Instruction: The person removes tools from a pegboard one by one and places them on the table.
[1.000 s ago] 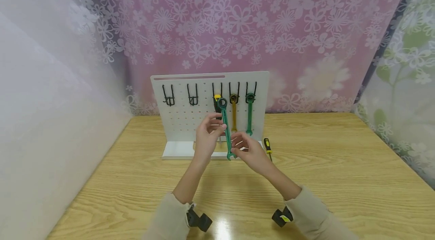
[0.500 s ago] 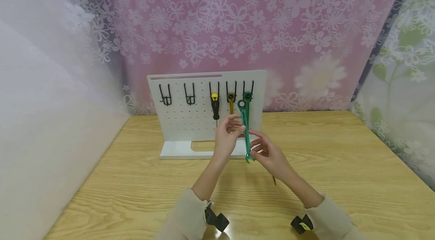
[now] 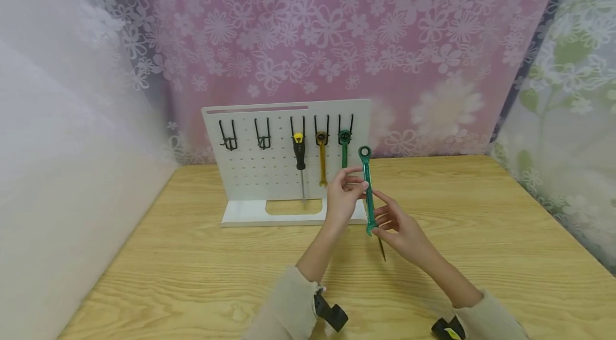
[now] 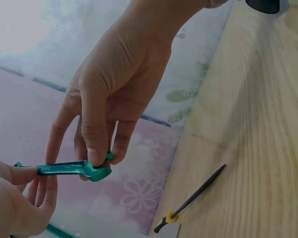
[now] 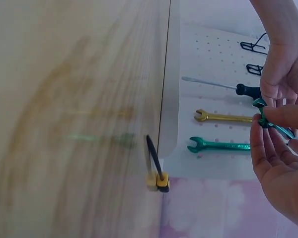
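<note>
Pinching green wrench (image 3: 369, 205): left hand (image 3: 343, 195) at its middle, right hand (image 3: 401, 233) at its lower end, near the pegboard's (image 3: 255, 174) right edge.
Loose screwdriver (image 4: 198, 192): beside the pegboard.

The held wrench (image 3: 369, 204) is green, the pegboard (image 3: 260, 174) white — the backdrop (image 3: 308, 72) pink, pale-flowered

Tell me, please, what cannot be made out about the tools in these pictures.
Head: handle of the loose screwdriver, mostly hidden behind the held wrench and right hand.
Head: lower end of the hanging green wrench, hidden behind the left hand.
Left wrist: lettering on the held wrench, too small to read.
</note>
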Tool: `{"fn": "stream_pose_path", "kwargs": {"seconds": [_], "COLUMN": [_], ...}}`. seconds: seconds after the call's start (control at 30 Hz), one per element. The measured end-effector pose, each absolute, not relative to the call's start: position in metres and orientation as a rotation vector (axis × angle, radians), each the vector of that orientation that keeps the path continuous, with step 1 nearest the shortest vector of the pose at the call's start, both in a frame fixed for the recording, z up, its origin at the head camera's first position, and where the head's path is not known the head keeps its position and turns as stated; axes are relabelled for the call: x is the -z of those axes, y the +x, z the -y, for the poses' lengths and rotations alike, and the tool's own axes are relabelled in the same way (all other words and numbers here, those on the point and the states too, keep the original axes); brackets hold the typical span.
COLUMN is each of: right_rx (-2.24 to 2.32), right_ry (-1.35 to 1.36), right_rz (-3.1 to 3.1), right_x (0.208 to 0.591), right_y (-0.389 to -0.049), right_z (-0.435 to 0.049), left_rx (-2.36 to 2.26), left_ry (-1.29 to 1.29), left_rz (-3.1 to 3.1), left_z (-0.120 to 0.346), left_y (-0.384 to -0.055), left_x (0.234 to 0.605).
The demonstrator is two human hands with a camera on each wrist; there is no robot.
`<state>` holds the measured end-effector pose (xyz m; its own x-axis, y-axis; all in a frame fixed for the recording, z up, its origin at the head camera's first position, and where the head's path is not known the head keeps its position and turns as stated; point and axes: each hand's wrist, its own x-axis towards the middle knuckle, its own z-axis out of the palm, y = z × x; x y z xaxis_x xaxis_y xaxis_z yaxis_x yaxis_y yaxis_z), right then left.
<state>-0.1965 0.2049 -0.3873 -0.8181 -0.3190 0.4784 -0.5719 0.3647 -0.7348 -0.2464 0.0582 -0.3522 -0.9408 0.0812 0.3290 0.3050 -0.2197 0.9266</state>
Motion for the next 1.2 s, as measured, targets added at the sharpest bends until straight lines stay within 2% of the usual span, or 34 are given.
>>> {"fn": "stream_pose_path", "kwargs": {"seconds": [0.23,0.93,1.2], "right_rx": [-1.378,-1.671,-1.736], "right_ry": [0.753,0.766,0.692], "right_rz": [2.406,2.424,2.509], "right_x": [0.391,0.398,0.399], "right_y": [-0.195,-0.198,-0.196], "right_z": [-0.223,-0.246,-0.25], "left_rx": [2.332,2.114,2.215], "left_ry": [-0.467,-0.839,-0.837], "left_rz": [1.861,2.246,2.263], "left_z": [-0.075,-0.076,-0.077], "left_y": [-0.245,-0.242,-0.239], "left_x": [0.361,0.4,0.413]}}
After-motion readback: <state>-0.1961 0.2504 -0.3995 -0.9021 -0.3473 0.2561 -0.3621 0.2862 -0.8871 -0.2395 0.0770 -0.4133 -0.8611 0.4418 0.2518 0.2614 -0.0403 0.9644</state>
